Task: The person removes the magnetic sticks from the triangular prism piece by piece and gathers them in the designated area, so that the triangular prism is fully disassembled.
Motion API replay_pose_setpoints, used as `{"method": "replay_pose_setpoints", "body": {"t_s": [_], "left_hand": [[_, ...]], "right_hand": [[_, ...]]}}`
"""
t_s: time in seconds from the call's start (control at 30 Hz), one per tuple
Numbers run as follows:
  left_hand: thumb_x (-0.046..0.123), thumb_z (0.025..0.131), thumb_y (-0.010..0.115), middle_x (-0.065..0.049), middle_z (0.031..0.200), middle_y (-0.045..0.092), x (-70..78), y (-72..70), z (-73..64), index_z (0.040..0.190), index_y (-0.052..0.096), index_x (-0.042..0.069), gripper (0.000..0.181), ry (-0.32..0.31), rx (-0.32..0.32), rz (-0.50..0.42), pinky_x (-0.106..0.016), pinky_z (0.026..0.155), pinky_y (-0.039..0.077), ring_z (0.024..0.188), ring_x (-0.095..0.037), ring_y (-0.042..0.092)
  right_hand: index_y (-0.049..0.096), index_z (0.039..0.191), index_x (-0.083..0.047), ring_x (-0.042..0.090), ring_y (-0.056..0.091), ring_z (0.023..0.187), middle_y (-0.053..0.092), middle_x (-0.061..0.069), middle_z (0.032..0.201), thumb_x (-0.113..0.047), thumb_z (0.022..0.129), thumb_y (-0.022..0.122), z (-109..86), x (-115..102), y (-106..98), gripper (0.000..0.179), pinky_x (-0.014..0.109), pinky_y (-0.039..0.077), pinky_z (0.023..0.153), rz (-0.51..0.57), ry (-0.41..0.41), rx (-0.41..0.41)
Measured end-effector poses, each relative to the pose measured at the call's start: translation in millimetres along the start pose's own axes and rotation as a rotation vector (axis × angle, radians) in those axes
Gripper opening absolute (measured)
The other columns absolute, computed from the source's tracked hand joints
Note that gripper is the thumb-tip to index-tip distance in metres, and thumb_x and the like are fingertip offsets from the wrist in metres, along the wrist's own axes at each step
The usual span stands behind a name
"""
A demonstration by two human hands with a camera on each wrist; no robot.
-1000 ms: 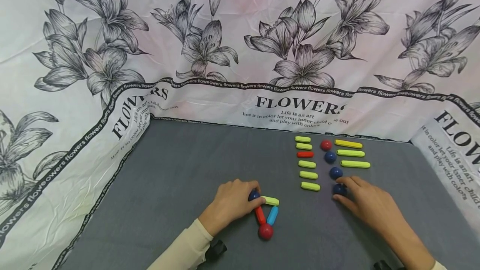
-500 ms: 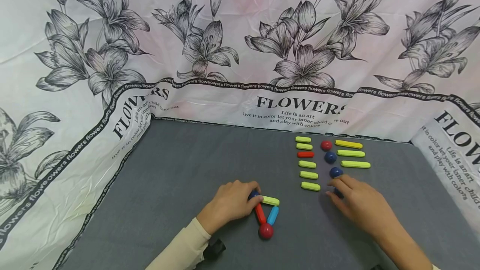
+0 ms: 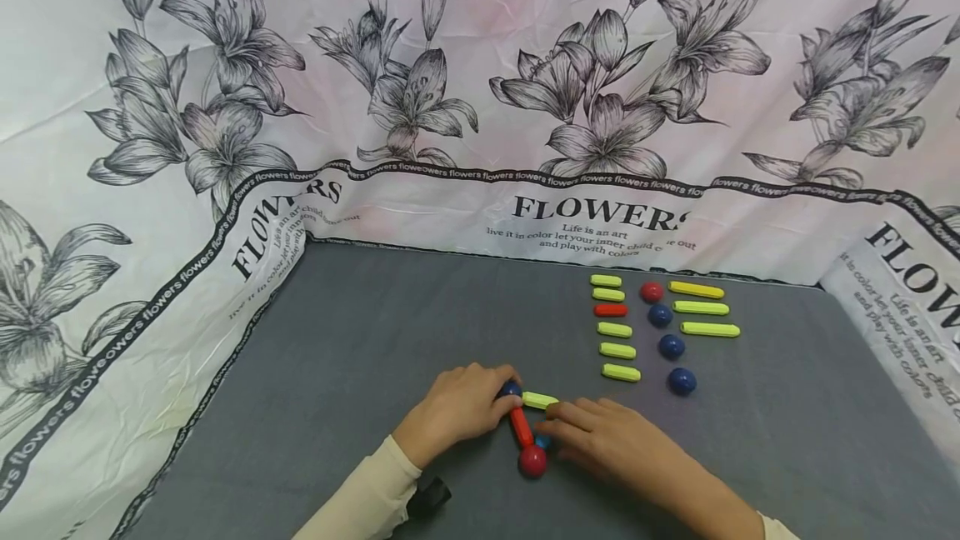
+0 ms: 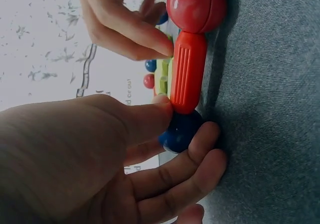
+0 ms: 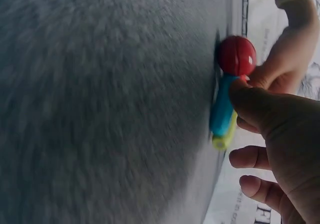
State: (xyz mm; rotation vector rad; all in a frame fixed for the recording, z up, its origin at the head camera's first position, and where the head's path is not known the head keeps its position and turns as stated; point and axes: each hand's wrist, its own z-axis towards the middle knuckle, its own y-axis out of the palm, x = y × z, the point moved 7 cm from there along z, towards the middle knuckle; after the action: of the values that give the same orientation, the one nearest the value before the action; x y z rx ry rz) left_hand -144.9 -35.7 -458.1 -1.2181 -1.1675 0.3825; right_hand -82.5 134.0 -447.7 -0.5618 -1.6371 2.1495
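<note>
My left hand [image 3: 459, 400] pinches a dark blue ball [image 4: 180, 133] between thumb and fingers, low at the grey cloth. From that ball a red rod [image 4: 188, 73] runs to a glossy red ball [image 3: 532, 462], and a yellow-green rod [image 3: 537, 400] extends to the right. A light blue rod [image 5: 222, 106] slants up from the red ball, mostly covered by my right hand [image 3: 611, 442] in the head view. In the right wrist view the right thumb overlaps this rod, while the other fingers are spread apart.
Farther right on the grey cloth [image 3: 390, 315] lies a column of short yellow-green rods [image 3: 617, 350] with one red rod [image 3: 611, 310]. Beside it stand a red ball [image 3: 652, 292], several blue balls [image 3: 682, 381] and longer yellow rods [image 3: 710, 329]. A flower-printed sheet [image 3: 420, 215] hangs behind.
My right hand has left the nearest blue ball in the right-hand column and moved left to the light blue rod. That ball stays behind. My left hand keeps its place.
</note>
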Motion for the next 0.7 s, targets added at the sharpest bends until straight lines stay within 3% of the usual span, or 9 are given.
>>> {"method": "replay_pose_setpoints", "body": {"t_s": [0.1,0.23,0.5,0.7], "left_hand": [[0.040,0.104,0.068,0.004,0.080,0.066,-1.1,1.4,-0.2,0.125,0.073,0.021,0.029,-0.003,0.002,-0.006,-0.031,0.051,0.042,0.056,-0.011,0.051],[0.041,0.104,0.068,0.005,0.079,0.065,-3.7,2.2,-0.8,0.125,0.073,0.021,0.029,-0.018,-0.001,-0.011,-0.031,0.050,0.042,0.056,-0.012,0.051],[0.043,0.103,0.070,0.008,0.073,0.060,-11.8,0.8,-3.6,0.123,0.074,0.022,0.029,-0.043,0.022,-0.003,-0.031,0.050,0.041,0.055,-0.012,0.050],[0.045,0.100,0.073,0.004,0.080,0.066,-16.6,-3.7,-13.0,0.119,0.074,0.020,0.031,-0.071,0.049,0.017,-0.032,0.052,0.043,0.059,-0.010,0.052]], "right_hand": [[0.069,0.133,-0.026,0.007,0.064,0.099,0.064,-0.012,0.128,-0.031,0.093,0.084,2.5,-2.5,9.1,0.043,0.032,0.057,0.086,-0.022,0.000,-0.043],[0.070,0.128,-0.026,0.007,0.063,0.095,0.065,-0.011,0.128,-0.034,0.093,0.083,3.2,-3.4,12.5,0.038,0.030,0.056,0.082,-0.016,0.005,-0.033],[0.070,0.116,-0.027,0.002,0.058,0.087,0.065,-0.016,0.104,-0.035,0.092,0.084,1.5,-0.5,10.6,0.028,0.028,0.052,0.077,-0.005,0.033,-0.010],[0.070,0.115,-0.030,0.002,0.059,0.084,0.063,-0.017,0.100,-0.038,0.092,0.084,-3.1,5.4,12.2,0.028,0.029,0.052,0.074,-0.012,0.083,-0.020]]}}
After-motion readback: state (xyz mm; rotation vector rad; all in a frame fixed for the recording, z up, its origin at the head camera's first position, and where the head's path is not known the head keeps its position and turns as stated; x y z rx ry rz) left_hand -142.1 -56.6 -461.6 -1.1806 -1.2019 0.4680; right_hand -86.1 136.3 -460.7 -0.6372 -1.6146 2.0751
